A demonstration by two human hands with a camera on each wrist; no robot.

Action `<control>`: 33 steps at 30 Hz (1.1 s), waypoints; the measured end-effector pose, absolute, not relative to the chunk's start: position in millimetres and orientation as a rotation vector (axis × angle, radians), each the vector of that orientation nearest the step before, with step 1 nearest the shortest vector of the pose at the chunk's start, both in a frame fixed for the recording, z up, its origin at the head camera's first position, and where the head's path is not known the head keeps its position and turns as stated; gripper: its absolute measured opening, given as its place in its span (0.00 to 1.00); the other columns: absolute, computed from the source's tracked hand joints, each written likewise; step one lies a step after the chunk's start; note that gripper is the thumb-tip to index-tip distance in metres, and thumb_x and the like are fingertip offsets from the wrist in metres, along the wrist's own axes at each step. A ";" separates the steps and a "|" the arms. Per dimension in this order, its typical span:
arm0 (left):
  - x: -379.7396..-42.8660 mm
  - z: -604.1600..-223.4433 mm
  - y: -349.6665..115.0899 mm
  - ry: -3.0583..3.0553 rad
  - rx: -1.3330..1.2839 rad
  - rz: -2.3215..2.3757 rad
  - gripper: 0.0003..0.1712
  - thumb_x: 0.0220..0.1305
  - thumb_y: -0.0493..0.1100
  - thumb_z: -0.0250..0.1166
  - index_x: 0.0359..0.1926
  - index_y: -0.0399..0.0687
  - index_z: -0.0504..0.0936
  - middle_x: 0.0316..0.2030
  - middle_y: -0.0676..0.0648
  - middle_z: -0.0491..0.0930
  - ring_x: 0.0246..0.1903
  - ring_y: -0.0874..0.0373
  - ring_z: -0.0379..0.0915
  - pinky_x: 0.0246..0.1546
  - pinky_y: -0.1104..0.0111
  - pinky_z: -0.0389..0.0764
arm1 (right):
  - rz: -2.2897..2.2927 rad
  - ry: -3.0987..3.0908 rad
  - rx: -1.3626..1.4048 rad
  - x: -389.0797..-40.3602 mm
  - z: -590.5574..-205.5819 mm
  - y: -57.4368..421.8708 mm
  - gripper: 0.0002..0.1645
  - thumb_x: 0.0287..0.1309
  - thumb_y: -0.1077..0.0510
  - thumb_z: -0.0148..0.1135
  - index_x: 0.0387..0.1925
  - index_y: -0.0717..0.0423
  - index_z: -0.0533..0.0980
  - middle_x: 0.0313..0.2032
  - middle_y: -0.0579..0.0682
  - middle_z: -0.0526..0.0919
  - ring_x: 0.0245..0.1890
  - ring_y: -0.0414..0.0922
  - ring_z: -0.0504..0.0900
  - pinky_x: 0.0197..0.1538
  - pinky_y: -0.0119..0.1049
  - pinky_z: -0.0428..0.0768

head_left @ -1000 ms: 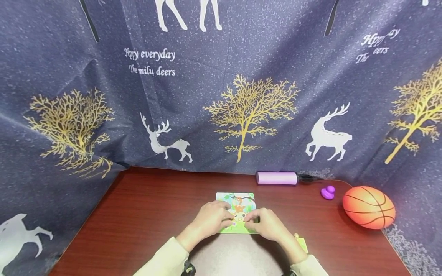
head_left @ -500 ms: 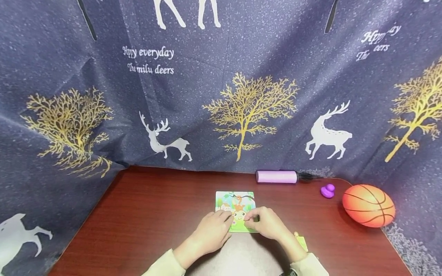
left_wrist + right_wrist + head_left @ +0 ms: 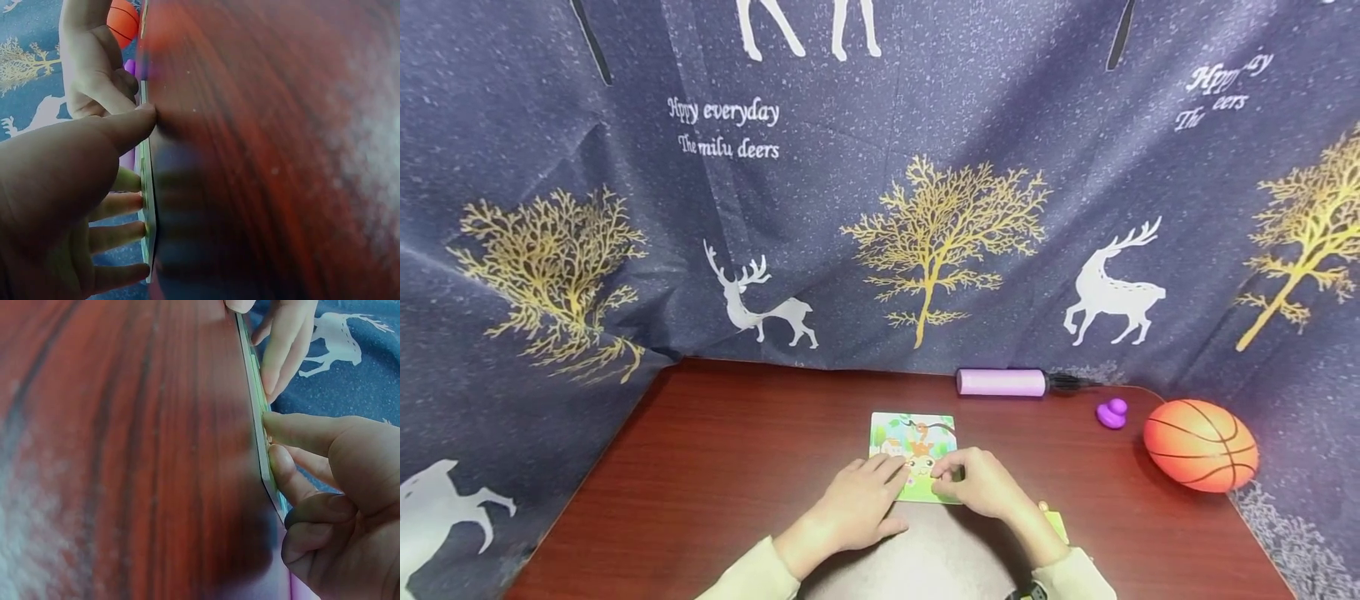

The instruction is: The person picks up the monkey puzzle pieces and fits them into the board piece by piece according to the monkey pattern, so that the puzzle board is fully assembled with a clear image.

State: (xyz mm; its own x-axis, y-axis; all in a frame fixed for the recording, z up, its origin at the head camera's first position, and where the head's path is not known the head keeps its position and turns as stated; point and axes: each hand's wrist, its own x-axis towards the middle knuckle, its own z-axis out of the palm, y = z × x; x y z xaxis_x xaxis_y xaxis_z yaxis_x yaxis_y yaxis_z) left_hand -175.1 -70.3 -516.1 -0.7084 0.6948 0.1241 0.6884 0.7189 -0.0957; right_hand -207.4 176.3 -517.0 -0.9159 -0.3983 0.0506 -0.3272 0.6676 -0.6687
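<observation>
A jigsaw puzzle board (image 3: 917, 427) with a cartoon animal picture lies flat on the table, in the middle of the head view. My left hand (image 3: 859, 504) rests its straight fingers on the board's lower left part, thumb spread apart at the near side. In the left wrist view those fingertips (image 3: 139, 231) touch the board's top. My right hand (image 3: 985, 485) has thumb and forefinger brought together at the lower right of the picture, pinching a puzzle piece (image 3: 270, 439) that is mostly hidden by the fingers. Its other fingers are curled.
Beside my right forearm lies a loose yellow-green puzzle piece (image 3: 1056, 525), partly covered. Farther back are a lilac hand pump (image 3: 1002, 382), a purple toy duck (image 3: 1112, 413) and an orange basketball (image 3: 1200, 445). A patterned cloth (image 3: 850, 125) hangs behind the table (image 3: 737, 433).
My left hand has slid down and towards me on the board, its fingers flattening out and the thumb spreading. The right hand stays at the same spot.
</observation>
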 end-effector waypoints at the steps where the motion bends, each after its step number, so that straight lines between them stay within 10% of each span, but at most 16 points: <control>1: -174.5 -515.4 -70.6 -2.766 -1.128 0.061 0.42 0.69 0.70 0.61 0.71 0.45 0.76 0.68 0.48 0.73 0.66 0.53 0.70 0.61 0.58 0.77 | -1.083 2.775 -0.602 -207.4 -517.2 176.3 0.04 0.54 0.56 0.76 0.33 0.45 0.87 0.24 0.34 0.79 0.25 0.34 0.75 0.32 0.32 0.76; 33: -161.7 -507.2 -86.1 -2.914 -1.115 -0.024 0.42 0.67 0.69 0.63 0.73 0.52 0.74 0.73 0.44 0.68 0.71 0.48 0.66 0.64 0.52 0.75 | -1.005 2.793 -0.677 -207.1 -515.9 177.0 0.05 0.55 0.56 0.75 0.33 0.44 0.85 0.26 0.33 0.78 0.28 0.33 0.75 0.37 0.33 0.76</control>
State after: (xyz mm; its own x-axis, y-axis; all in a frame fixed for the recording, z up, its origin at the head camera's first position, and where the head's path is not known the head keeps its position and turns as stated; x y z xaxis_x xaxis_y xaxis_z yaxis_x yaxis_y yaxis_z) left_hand -161.7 -86.1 -507.2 -0.7444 0.6672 0.0256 0.6675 0.7446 0.0065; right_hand -207.1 177.0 -515.9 -0.8965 -0.4393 0.0576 -0.3753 0.6839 -0.6257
